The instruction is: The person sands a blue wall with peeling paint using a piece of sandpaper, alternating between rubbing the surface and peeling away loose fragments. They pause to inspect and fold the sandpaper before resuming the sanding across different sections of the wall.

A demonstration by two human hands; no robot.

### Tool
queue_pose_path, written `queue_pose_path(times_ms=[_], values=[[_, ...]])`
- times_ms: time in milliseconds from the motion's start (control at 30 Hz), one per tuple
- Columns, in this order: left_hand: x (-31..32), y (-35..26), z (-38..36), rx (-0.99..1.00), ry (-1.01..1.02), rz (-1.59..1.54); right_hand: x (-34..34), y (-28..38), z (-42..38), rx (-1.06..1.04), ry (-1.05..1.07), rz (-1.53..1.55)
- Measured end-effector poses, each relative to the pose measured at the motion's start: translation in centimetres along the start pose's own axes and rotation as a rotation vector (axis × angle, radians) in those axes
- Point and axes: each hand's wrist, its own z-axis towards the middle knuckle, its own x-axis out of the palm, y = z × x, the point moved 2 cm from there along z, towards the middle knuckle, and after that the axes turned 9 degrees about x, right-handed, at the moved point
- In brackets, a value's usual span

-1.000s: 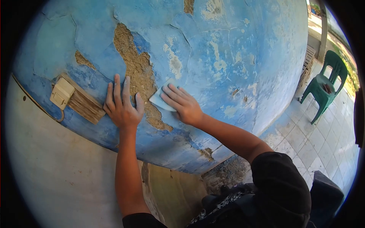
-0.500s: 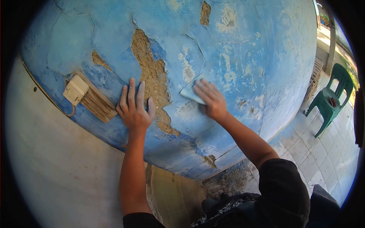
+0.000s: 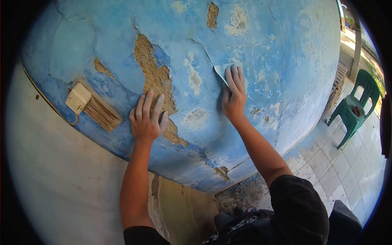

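Observation:
A blue wall point(image 3: 204, 134) with cracked, peeling paint fills most of the view. My left hand point(image 3: 147, 120) rests on it with fingers spread, partly over the edge of a long bare brown patch point(image 3: 157, 77). Farther right, my right hand point(image 3: 234, 92) presses a pale, thin sheet point(image 3: 221, 70) flat against the paint. The sheet's upper and left parts show beyond the fingers, and its left edge is lifted a little. Whitish dust covers the fingertips of both hands.
A beige switch box point(image 3: 78, 98) on a wooden board point(image 3: 102, 112) is fixed to the wall at left. At right, a green plastic chair point(image 3: 356, 107) stands on the tiled floor point(image 3: 328, 169). Debris point(image 3: 241, 194) lies at the wall's foot.
My right hand has moved up and slightly right along the wall with the sheet, and its fingers now point more upward. My left hand sits slightly lower relative to the bare patch.

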Motion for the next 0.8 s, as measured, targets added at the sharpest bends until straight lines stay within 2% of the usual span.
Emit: queue_pose_path(times_ms=[133,200,300,467,667,733,767,800], values=[[0.8,-0.3,-0.9,0.099,0.014,-0.047,0.8,4.7,-1.7,0.029,-0.086,-0.030],[1.2,-0.9,-1.4,0.328,0.099,-0.105,1.2,4.3,-5.0,-0.070,0.157,0.076],[1.5,-1.3,-1.9,0.353,0.132,-0.114,-0.1,2.5,-5.7,-0.147,0.254,0.041],[1.8,-1.2,-2.8,0.332,0.093,-0.114,-1.3,2.1,-2.9,-0.257,0.230,0.055],[1.5,-1.6,-3.0,0.325,0.085,-0.129,-1.7,2.7,-1.7,-0.122,0.145,0.079],[0.8,-2.7,-2.7,0.147,0.006,-0.206,-2.4,4.1,-2.0,-0.127,0.139,0.066],[0.0,-4.2,-3.0,0.053,-0.044,-0.310,-2.7,4.4,-2.6,-0.023,0.177,0.150],[-1.1,-6.1,-3.2,0.044,-0.038,-0.303,-3.2,4.7,-3.3,0.085,0.212,0.232]])
